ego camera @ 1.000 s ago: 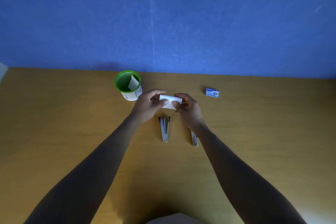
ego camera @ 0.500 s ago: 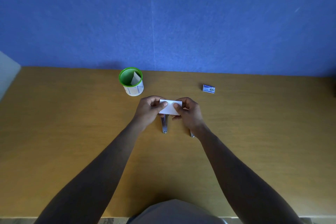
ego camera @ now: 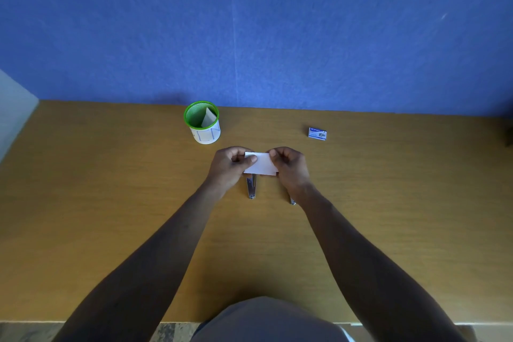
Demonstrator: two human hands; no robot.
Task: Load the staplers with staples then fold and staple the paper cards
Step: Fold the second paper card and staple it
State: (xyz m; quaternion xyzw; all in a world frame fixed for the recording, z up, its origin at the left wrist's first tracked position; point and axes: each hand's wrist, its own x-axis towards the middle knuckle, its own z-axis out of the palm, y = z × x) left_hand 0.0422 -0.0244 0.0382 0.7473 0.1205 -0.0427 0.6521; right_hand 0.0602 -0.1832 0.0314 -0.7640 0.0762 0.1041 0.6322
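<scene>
- Under both hands lies the wooden table (ego camera: 111, 203), and behind it, far beyond the fingers, stands a blue wall (ego camera: 249, 22).
- Left hand (ego camera: 226, 166) holds the left end of the white paper card (ego camera: 262, 165); its thumb lies on the top of the card and the curled fingers are behind it, so the hand pinches the card.
- Right hand (ego camera: 290, 168) holds the right end of the same card in the same way, the thumb and the curled fingers pinching the paper between them.
- Beyond the left fingers, a little to their left, stands a green mesh cup (ego camera: 201, 122) with a white lower part; one more card (ego camera: 208, 118) leans inside it.
- Between the fingertips of the two hands is the paper card, above the table; it looks folded, with a second edge showing at the bottom.
- Just below the left fingers, on the table, lies a metal stapler (ego camera: 251, 187), partly covered by the card.
- Under the right wrist only the end of a second stapler (ego camera: 293, 201) shows.
- Well beyond the right fingers, to their right, lies a small blue staple box (ego camera: 317, 133), apart from everything else.
</scene>
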